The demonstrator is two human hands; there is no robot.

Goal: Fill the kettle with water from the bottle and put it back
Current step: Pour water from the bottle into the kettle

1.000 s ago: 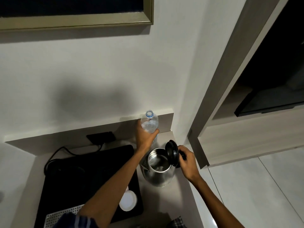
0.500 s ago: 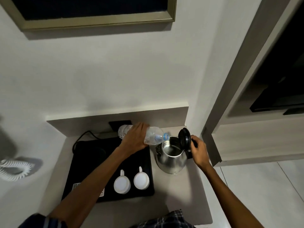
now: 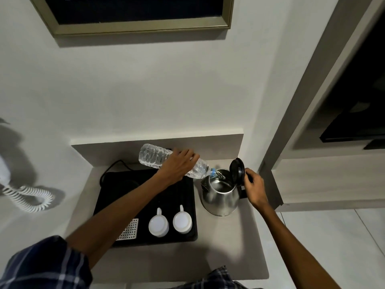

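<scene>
Two hands busy: L hand (image 3: 178, 165) wrapped round bottle (image 3: 158, 158); R hand (image 3: 254, 183) at lid (image 3: 237, 171) / handle, exact hold can't tell.
Kettle (image 3: 220, 195): on counter (image 3: 229, 257), just right of black tray (image 3: 145, 197), lid propped up.
Bottle: tipped near flat, neck over kettle rim, water running in.
Risk 1: neck sits at rim edge (thin margin), so stream may miss, wetting counter.
Risk 2: lid drops if R hand slips, knocking the neck.
Risk 3: soft bottle glugs, splash likely.

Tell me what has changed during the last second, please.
The left hand tipped the water bottle from upright to nearly lying, neck over the kettle mouth; water now runs in. The right hand still holds the lid open. Kettle and cups stayed put.
</scene>
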